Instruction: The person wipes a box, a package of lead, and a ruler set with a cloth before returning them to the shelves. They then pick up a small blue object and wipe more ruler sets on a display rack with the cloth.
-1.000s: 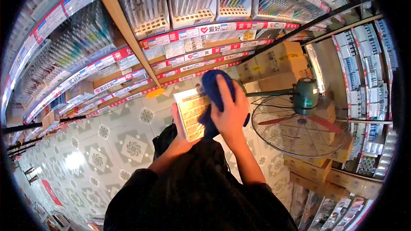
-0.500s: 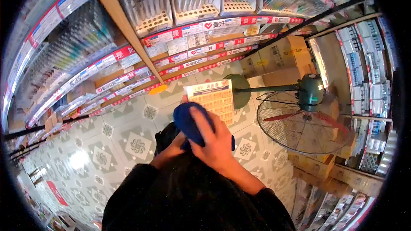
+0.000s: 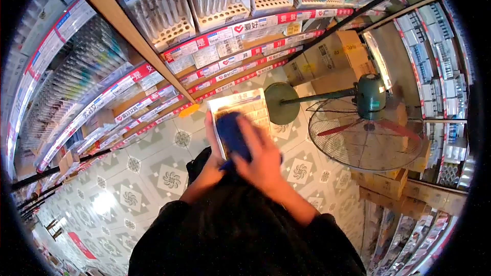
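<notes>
My left hand (image 3: 208, 169) grips a flat, pale-yellow printed piece (image 3: 253, 98) by its left side, fingers along that edge. Rows of small printed boxes cover its face, under a band of lettering; it could be a card, a pad or a thin box. Across the face lies a dark blue cloth (image 3: 230, 132), bunched under my right hand (image 3: 262, 161), whose fingers are curled over it. Cloth and fingers hide the lower part of the print. Both hands are in front of my body, above the tiled floor.
Shelves of pens in display boxes (image 3: 220, 0) curve across the front and left. At right stands a floor fan (image 3: 371, 97) with a wire cage and a round base (image 3: 283, 103). Cardboard boxes (image 3: 332, 59) are behind it. An orange object (image 3: 189, 111) lies by the shelf foot.
The cloth and my right hand have shifted down the printed piece, uncovering more of its left edge and my left fingers. The view has swung slightly, so the shelves sit further left.
</notes>
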Tool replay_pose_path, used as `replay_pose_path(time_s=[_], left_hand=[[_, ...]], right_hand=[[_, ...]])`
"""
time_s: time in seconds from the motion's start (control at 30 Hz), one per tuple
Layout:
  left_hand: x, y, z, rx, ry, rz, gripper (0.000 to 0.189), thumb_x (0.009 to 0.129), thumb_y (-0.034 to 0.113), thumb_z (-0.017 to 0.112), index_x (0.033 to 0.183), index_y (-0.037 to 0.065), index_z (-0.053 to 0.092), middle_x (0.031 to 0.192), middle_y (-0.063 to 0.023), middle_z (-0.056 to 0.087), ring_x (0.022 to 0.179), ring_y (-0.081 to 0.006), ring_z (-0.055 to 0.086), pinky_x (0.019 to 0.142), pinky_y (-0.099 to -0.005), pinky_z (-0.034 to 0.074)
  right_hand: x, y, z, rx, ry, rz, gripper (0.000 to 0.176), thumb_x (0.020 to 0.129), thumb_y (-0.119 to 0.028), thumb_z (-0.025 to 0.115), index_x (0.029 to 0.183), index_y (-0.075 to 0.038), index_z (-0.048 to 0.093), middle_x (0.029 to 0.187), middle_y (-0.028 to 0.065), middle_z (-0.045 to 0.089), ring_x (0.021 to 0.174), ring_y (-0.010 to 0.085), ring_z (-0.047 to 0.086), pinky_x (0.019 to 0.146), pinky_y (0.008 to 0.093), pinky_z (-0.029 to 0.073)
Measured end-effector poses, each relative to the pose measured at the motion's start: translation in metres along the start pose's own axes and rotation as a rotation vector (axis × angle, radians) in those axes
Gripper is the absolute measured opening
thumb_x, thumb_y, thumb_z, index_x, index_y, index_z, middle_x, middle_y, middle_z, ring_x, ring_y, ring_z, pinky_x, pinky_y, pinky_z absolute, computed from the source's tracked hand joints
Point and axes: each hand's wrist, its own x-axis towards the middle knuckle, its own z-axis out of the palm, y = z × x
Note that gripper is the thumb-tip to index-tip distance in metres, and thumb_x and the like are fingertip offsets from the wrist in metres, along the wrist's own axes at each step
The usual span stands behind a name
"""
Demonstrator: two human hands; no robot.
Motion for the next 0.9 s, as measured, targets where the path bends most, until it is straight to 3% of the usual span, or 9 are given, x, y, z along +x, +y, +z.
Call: replay_pose_path(time_s=[0.1, 0.27, 0.37, 0.43, 0.5, 0.6, 0.63, 0.77, 0.9], left_hand=[[-0.008, 0.005, 0.021, 0.035, 0.123, 0.022, 0.077, 0.092, 0.067, 0.03, 0.145, 0.012, 0.037, 0.142, -0.0137, 0.045, 0.125, -0.0257, 0.047, 0.106, -0.0449, 0.035], [0.007, -0.006, -0.036, -0.109, -0.047, -0.062, 0.078, 0.091, 0.068, 0.03, 0.139, 0.008, 0.043, 0.136, -0.0135, 0.05, 0.121, -0.0265, 0.05, 0.104, -0.0415, 0.038], [0.001, -0.003, 0.01, 0.198, 0.355, -0.154, 0.078, 0.089, 0.07, 0.032, 0.135, 0.009, 0.048, 0.133, -0.0139, 0.053, 0.117, -0.0293, 0.05, 0.104, -0.0438, 0.037], [0.011, -0.016, -0.025, -0.114, 0.032, -0.208, 0.079, 0.09, 0.07, 0.03, 0.138, 0.008, 0.045, 0.135, -0.013, 0.052, 0.121, -0.0284, 0.049, 0.107, -0.0419, 0.034], [0.005, -0.016, -0.032, 0.208, 0.353, -0.177, 0.075, 0.091, 0.066, 0.036, 0.135, 0.006, 0.046, 0.134, -0.0141, 0.052, 0.115, -0.0299, 0.052, 0.102, -0.0419, 0.039], [-0.001, -0.022, -0.01, 0.507, 0.053, -0.09, 0.075, 0.094, 0.064, 0.03, 0.14, 0.006, 0.041, 0.137, -0.0121, 0.05, 0.123, -0.0278, 0.049, 0.102, -0.0428, 0.04], [0.007, -0.025, -0.03, 0.042, 0.238, -0.348, 0.076, 0.094, 0.064, 0.029, 0.143, 0.007, 0.038, 0.139, -0.0119, 0.048, 0.124, -0.0284, 0.048, 0.102, -0.0441, 0.04], [-0.003, -0.026, -0.028, 0.39, 0.258, -0.432, 0.072, 0.091, 0.058, 0.041, 0.142, 0.007, 0.038, 0.14, -0.015, 0.047, 0.122, -0.0332, 0.05, 0.102, -0.0477, 0.041], [0.035, -0.029, -0.043, 0.087, 0.141, -0.335, 0.068, 0.085, 0.047, 0.049, 0.137, 0.003, 0.042, 0.133, -0.019, 0.052, 0.118, -0.0353, 0.053, 0.101, -0.0488, 0.042]], right_hand=[[0.012, 0.045, -0.007, -0.248, 0.208, 0.217, 0.08, 0.066, -0.008, 0.074, 0.14, -0.013, 0.044, 0.118, 0.0204, 0.056, 0.094, 0.0412, 0.06, 0.08, 0.0437, 0.051], [-0.013, 0.011, 0.02, -0.289, 0.154, -0.063, 0.082, 0.062, -0.011, 0.077, 0.138, -0.016, 0.048, 0.116, 0.021, 0.055, 0.096, 0.037, 0.059, 0.079, 0.0441, 0.05], [-0.019, -0.001, 0.025, -0.235, 0.067, -0.233, 0.08, 0.06, -0.013, 0.078, 0.135, -0.016, 0.052, 0.115, 0.0208, 0.056, 0.096, 0.0349, 0.059, 0.08, 0.0434, 0.049], [-0.01, 0.017, 0.028, -0.164, 0.08, -0.112, 0.08, 0.067, -0.019, 0.074, 0.141, -0.018, 0.044, 0.116, 0.0194, 0.055, 0.1, 0.0345, 0.057, 0.079, 0.045, 0.048], [0.004, 0.046, 0.027, -0.092, 0.101, 0.103, 0.085, 0.067, -0.019, 0.075, 0.144, -0.019, 0.038, 0.114, 0.0197, 0.055, 0.096, 0.0375, 0.058, 0.076, 0.0457, 0.05], [0.024, 0.095, 0.023, -0.211, 0.264, 0.294, 0.083, 0.073, -0.019, 0.074, 0.145, -0.019, 0.033, 0.114, 0.0217, 0.054, 0.087, 0.0431, 0.06, 0.072, 0.0477, 0.052], [0.026, 0.112, 0.018, -0.202, 0.271, 0.367, 0.078, 0.076, -0.019, 0.073, 0.144, -0.018, 0.035, 0.114, 0.0219, 0.054, 0.09, 0.043, 0.061, 0.073, 0.0479, 0.051], [0.008, 0.193, 0.018, 0.014, 0.455, 0.414, 0.063, 0.079, -0.018, 0.068, 0.137, -0.009, 0.045, 0.106, 0.0256, 0.061, 0.093, 0.043, 0.061, 0.078, 0.047, 0.05], [-0.064, 0.251, 0.045, -0.077, 0.278, 0.687, 0.058, 0.076, -0.026, 0.069, 0.127, -0.005, 0.053, 0.084, 0.0259, 0.065, 0.081, 0.0454, 0.063, 0.071, 0.0506, 0.051]])
